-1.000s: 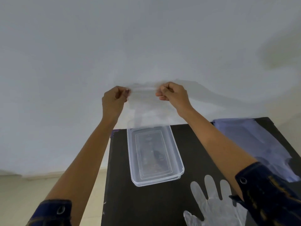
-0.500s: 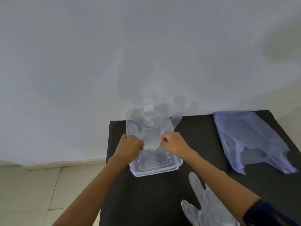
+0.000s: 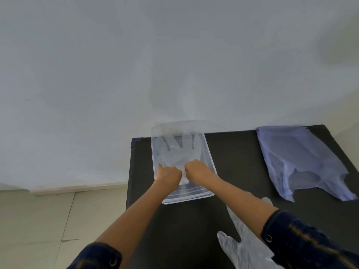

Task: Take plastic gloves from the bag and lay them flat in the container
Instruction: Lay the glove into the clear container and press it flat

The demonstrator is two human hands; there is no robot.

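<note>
A clear rectangular container point(image 3: 209, 166) stands on the black table point(image 3: 233, 162) near its far left corner. A clear plastic glove point(image 3: 175, 152) lies spread inside it, fingers pointing away from me. My left hand point(image 3: 168, 175) and my right hand point(image 3: 197, 171) are side by side over the container's near half, each pinching the glove's cuff edge. A second clear glove point(image 3: 244, 247) lies flat on the table near me, partly under my right forearm. The pale purple plastic bag point(image 3: 299, 160) lies flat at the far right.
A white wall rises directly behind the table. Tiled floor point(image 3: 38, 220) shows to the left of the table's left edge. Dark sleeves cover both my upper forearms at the bottom of the view.
My hands came down from in front of the wall, carrying the glove by its cuff. The glove now lies spread in the container instead of hanging in the air.
</note>
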